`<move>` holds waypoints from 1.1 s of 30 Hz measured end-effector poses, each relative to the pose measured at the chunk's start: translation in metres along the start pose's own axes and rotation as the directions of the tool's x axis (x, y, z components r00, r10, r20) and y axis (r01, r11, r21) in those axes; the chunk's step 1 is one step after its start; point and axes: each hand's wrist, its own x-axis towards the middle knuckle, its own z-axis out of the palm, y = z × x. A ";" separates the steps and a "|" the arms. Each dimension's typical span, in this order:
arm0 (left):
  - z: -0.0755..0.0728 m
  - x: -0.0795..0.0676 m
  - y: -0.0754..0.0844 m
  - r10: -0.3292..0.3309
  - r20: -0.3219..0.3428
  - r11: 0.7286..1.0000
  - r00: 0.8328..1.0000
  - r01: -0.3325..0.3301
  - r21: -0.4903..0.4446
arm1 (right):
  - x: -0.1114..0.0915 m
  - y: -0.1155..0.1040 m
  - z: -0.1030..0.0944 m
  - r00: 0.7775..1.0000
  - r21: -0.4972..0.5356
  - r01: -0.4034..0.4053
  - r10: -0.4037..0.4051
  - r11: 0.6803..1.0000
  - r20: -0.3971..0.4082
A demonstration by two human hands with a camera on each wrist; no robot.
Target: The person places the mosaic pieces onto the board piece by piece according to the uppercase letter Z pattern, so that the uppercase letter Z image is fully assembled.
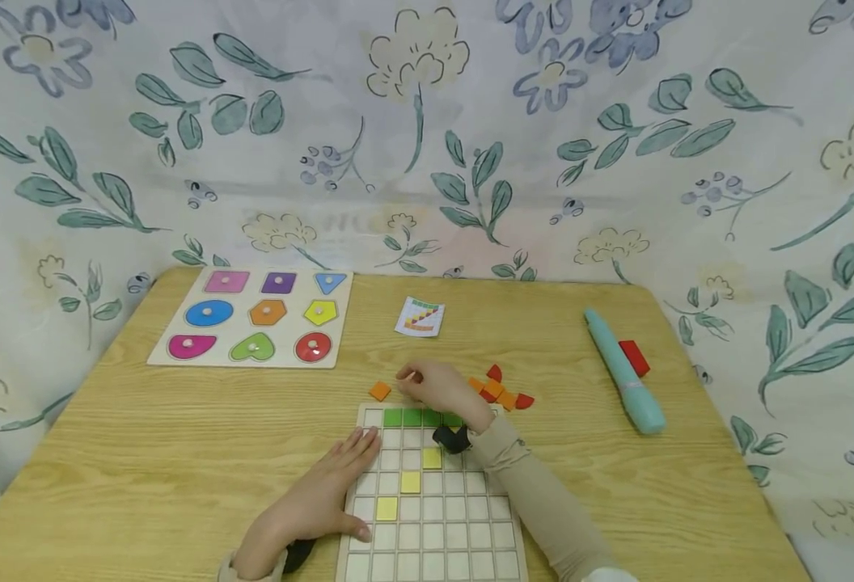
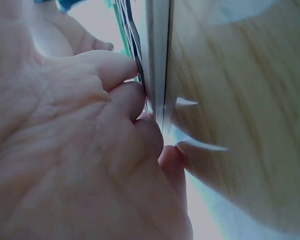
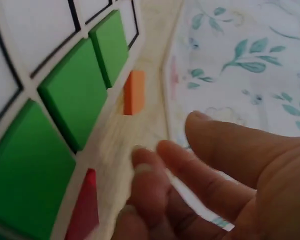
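Note:
A pale grid board point(image 1: 466, 535) lies on the table, with a row of green tiles point(image 1: 412, 418) along its far edge. Several yellow tiles point(image 1: 411, 482) form a slanting line across its cells. My left hand point(image 1: 321, 485) rests on the board's left edge, fingers extended. Just beyond the far edge, my right hand point(image 1: 445, 390) hovers with thumb and fingers apart and nothing between them. An orange tile point(image 1: 380, 391) lies on the table left of those fingertips. In the right wrist view, a red piece point(image 3: 85, 210) shows beside the green tiles.
Orange and red pieces point(image 1: 496, 390) lie heaped right of my right hand. Farther back is a small card with a coloured pattern point(image 1: 420, 317). A knobbed shape puzzle point(image 1: 289, 331) is at the back left. To the right lie a teal pen-shaped object point(image 1: 623, 372) and a red block point(image 1: 638, 358).

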 end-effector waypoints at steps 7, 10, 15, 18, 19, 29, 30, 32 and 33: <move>0.000 0.002 0.000 -0.016 0.032 0.999 0.999 0.017 -0.032 | 0.024 -0.003 0.015 0.996 -0.154 0.075 -0.066 0.985 0.064; 0.000 0.001 -0.001 -0.020 0.037 0.999 0.999 0.022 -0.037 | 0.026 -0.004 0.019 0.997 -0.169 0.056 -0.046 0.984 0.063; -0.001 0.000 -0.002 -0.011 0.029 0.999 1.000 0.012 -0.031 | 0.024 -0.004 0.018 0.999 -0.170 0.022 -0.016 0.985 0.038; -0.002 0.000 -0.002 -0.007 0.021 1.000 1.000 0.008 -0.024 | 0.022 -0.002 0.016 1.000 -0.115 0.027 -0.025 0.993 0.013; -0.002 0.000 -0.002 -0.007 0.019 1.000 1.000 0.007 -0.024 | 0.021 -0.001 0.016 1.000 -0.086 0.029 -0.030 0.996 -0.005; -0.002 -0.001 -0.004 -0.001 0.005 1.000 1.000 0.001 -0.018 | -0.006 0.009 0.011 0.998 0.127 0.053 -0.046 0.990 -0.051; -0.001 -0.001 -0.004 0.002 0.006 1.000 1.000 -0.002 -0.016 | -0.013 0.009 0.012 0.998 0.150 0.051 -0.045 0.987 -0.044; -0.001 0.000 -0.004 0.009 0.004 1.000 1.000 -0.009 -0.007 | -0.029 0.006 0.016 0.999 0.190 0.049 -0.050 0.980 0.000; -0.001 0.000 -0.005 0.006 0.003 1.000 1.000 -0.006 -0.007 | -0.037 0.003 0.019 0.998 0.211 0.039 -0.049 0.977 0.046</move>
